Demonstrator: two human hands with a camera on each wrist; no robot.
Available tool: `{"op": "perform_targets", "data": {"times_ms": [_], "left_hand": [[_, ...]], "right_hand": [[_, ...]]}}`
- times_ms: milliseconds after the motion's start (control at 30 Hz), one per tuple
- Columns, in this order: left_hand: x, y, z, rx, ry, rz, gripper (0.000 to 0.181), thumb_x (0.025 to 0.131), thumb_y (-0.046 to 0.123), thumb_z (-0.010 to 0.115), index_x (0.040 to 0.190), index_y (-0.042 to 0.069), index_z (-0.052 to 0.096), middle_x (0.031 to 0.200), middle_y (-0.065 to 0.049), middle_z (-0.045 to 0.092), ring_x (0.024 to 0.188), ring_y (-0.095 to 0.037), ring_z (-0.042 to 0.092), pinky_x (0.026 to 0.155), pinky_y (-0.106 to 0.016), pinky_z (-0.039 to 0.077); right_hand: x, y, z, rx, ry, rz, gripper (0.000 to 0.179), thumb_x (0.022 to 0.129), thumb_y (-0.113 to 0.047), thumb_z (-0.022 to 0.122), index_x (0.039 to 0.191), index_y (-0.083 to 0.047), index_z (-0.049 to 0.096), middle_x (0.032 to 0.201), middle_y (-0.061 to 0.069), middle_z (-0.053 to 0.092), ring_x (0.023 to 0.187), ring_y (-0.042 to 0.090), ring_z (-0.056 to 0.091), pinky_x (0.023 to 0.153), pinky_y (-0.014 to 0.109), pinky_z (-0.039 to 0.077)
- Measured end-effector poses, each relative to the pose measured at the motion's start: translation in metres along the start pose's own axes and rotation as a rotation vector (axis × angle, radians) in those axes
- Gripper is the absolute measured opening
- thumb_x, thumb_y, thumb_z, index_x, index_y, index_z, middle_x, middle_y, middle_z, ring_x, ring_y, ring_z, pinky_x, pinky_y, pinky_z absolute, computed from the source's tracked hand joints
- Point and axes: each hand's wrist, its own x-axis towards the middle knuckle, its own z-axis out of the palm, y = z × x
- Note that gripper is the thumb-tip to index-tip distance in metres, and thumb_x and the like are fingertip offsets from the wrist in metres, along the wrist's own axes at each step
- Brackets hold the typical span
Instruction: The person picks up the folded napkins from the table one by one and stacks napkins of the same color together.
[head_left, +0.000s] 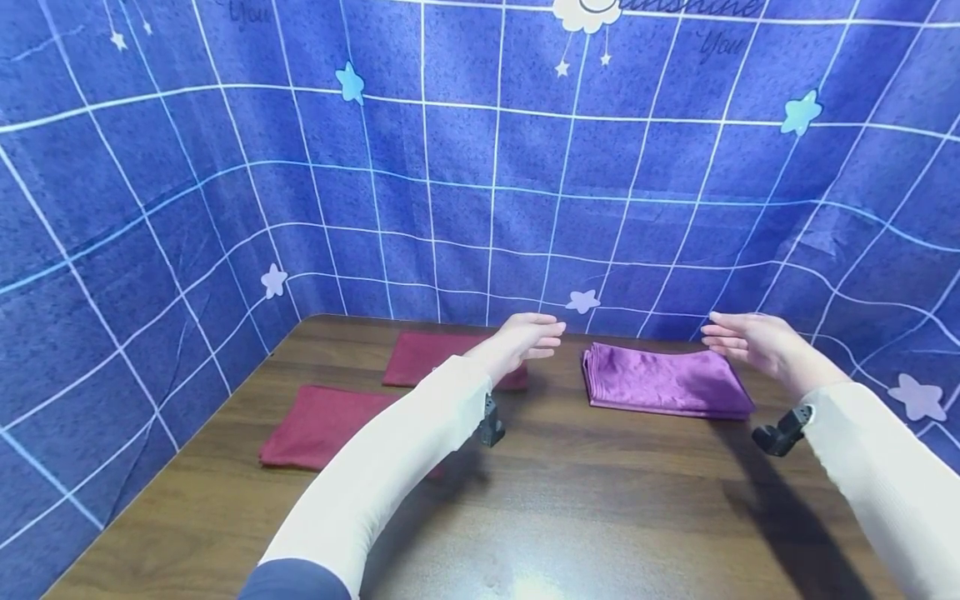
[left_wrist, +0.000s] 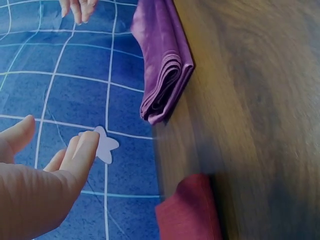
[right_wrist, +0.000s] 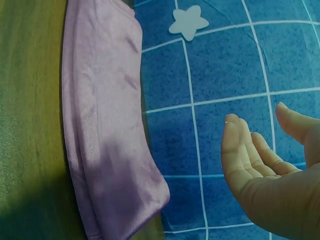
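A folded purple cloth lies at the back right of the table, its layered folds showing at the left end in the left wrist view. My left hand hovers to the left of it with fingers extended and nothing in them. Above the cloth's right end is my right hand, also empty, its fingers loosely extended toward the left hand. In the right wrist view the purple cloth lies apart from the fingers, with a shadow over its near end.
Two folded dark red cloths lie on the left: one red cloth at the back, partly behind the left arm, another red cloth nearer the front. A blue grid-patterned curtain stands along the back and left edges of the brown wooden table.
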Motion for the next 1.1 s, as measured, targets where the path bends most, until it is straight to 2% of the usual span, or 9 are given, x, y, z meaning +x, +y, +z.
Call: {"op": "perform_targets", "data": {"times_ms": [400, 533, 900, 1100], "left_hand": [[-0.009, 0.001, -0.021, -0.004, -0.042, 0.046, 0.051, 0.093, 0.008, 0.063, 0.139, -0.005, 0.045, 0.137, -0.021, 0.055, 0.126, -0.034, 0.054, 0.101, -0.038, 0.050], [-0.013, 0.004, -0.026, 0.004, -0.053, 0.054, 0.050, 0.094, 0.009, 0.062, 0.139, -0.004, 0.045, 0.138, -0.021, 0.054, 0.127, -0.034, 0.054, 0.102, -0.039, 0.050], [-0.027, 0.007, -0.045, 0.016, -0.065, 0.068, 0.049, 0.094, 0.008, 0.062, 0.138, -0.004, 0.046, 0.140, -0.022, 0.052, 0.129, -0.034, 0.051, 0.107, -0.043, 0.045], [-0.035, 0.002, -0.058, 0.038, -0.050, 0.054, 0.049, 0.094, 0.007, 0.061, 0.140, -0.001, 0.046, 0.139, -0.023, 0.053, 0.127, -0.035, 0.053, 0.107, -0.046, 0.044]], "right_hand": [[-0.002, -0.001, 0.019, 0.023, -0.024, 0.007, 0.026, 0.100, -0.014, 0.052, 0.082, -0.018, 0.070, 0.082, 0.001, 0.073, 0.082, 0.010, 0.070, 0.079, 0.021, 0.058], [-0.003, 0.001, 0.026, 0.024, -0.027, -0.021, 0.027, 0.100, -0.013, 0.052, 0.082, -0.019, 0.071, 0.082, 0.000, 0.074, 0.082, 0.010, 0.070, 0.078, 0.021, 0.058], [-0.013, 0.013, 0.043, -0.062, -0.010, -0.109, 0.017, 0.099, -0.015, 0.055, 0.090, -0.024, 0.067, 0.087, -0.004, 0.075, 0.084, 0.008, 0.070, 0.078, 0.021, 0.058], [-0.014, 0.016, 0.051, -0.074, -0.038, -0.103, 0.019, 0.100, -0.017, 0.054, 0.089, -0.023, 0.068, 0.088, -0.005, 0.074, 0.085, 0.008, 0.070, 0.078, 0.021, 0.058]]}}
